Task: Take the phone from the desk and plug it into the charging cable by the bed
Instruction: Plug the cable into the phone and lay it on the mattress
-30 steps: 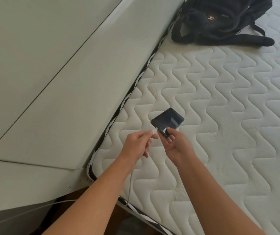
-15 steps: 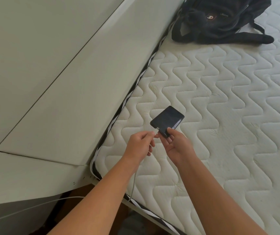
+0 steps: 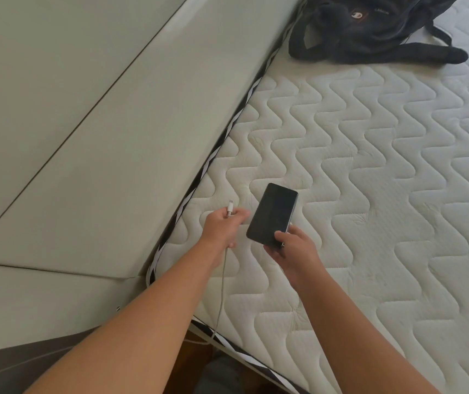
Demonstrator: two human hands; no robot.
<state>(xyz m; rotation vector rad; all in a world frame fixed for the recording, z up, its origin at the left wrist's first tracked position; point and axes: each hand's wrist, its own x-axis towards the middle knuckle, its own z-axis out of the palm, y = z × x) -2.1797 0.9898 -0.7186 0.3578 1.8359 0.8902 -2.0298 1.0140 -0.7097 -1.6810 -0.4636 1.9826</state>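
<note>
Head view: nearest the camera, both forearms are reaching out over the mattress. The charging cable is trailing up from the bed's near corner at about 6 o'clock into the left hand, whose grip is closing around the cord just behind the white plug; the plug tip is sticking out past the fingers, pointing toward 12 o'clock. Just beside it, at 3 o'clock of that hand, the right hand is gripping the phone by its near end, thumb lying on the dark screen. The phone is hovering above the mattress, screen up, its long axis running from about 7 o'clock to 1 o'clock, far end aiming toward the backpack at the top edge. Plug and phone are apart, so the joining is not yet done.

Judging the risks: the port end seems to be buried in the right palm, so the plug may be scraping the casing or missing unless the phone is being turned. The plug is pointing away from the phone, needing re-aiming. A one-ended hold could be letting the phone tip and drop onto the mattress, and the cord could snag on the bed's corner.
</note>
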